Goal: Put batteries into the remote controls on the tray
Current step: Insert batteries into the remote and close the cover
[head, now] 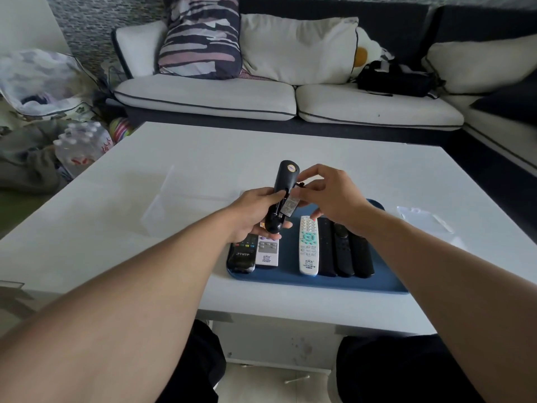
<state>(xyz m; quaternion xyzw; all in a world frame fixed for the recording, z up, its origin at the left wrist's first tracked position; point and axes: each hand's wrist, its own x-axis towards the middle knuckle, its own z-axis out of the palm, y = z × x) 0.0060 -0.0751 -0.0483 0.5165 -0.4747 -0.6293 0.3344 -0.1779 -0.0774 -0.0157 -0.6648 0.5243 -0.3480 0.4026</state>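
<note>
My left hand [252,213] grips a black remote [281,189] back side up above the blue tray [343,282], its far end tilted away from me. A battery [288,207] sits at the remote's open compartment. My right hand [331,196] hovers beside it, fingers curled and pinching at that battery. On the tray lie a black remote [241,255] and a white one [267,253] at the left, another white remote [309,247] in the middle, and three black remotes [344,250] to its right.
The tray rests near the front edge of a white table [203,158]. Clear plastic packaging [421,216] lies on the table at the right and a clear box [174,199] at the left. A sofa [290,94] stands behind the table, and water bottles [81,146] are on the floor at the left.
</note>
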